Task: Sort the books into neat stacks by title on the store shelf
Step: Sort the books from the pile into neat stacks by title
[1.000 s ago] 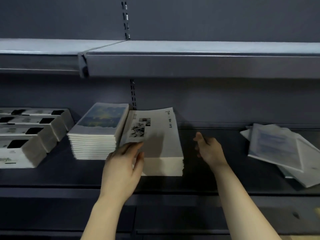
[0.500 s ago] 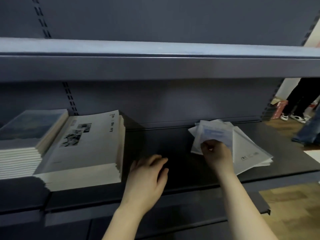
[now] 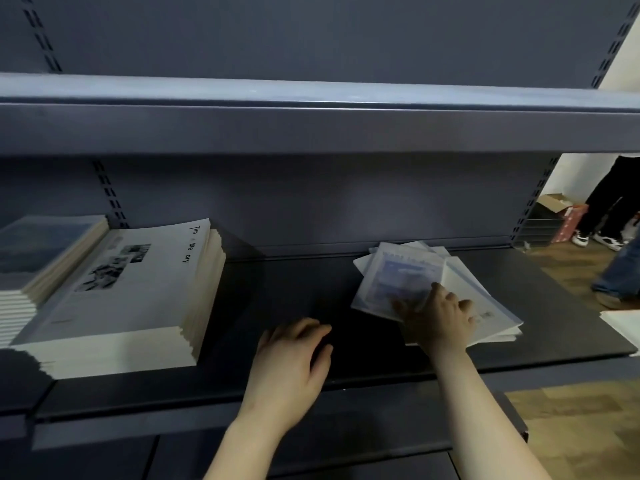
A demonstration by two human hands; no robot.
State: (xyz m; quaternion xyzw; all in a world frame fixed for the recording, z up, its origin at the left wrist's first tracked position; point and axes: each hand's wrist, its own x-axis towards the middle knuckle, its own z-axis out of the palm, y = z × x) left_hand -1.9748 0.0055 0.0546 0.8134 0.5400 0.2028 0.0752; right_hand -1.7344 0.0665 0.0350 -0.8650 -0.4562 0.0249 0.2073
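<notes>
Pale-blue loose books (image 3: pixel 398 271) under the flat, released right grip (image 3: pixel 440 320); left grip (image 3: pixel 291 358) slack, empty, well apart.

- I see a white-cover stack (image 3: pixel 128 289), edges squared, lying flat on the shelf (image 3: pixel 294 289), left of centre.
- blue-cover stack (image 3: pixel 41 247) just beside it at the far left, also neat.
- loose pile (image 3: pixel 401 275) of thin pale-blue books on the right, fanned and askew.

Right hand (image 3: pixel 438 317) reached loose books (image 3: pixel 398 271), now spread flat; left hand (image 3: pixel 294 355) off stack (image 3: pixel 131 299).
</notes>
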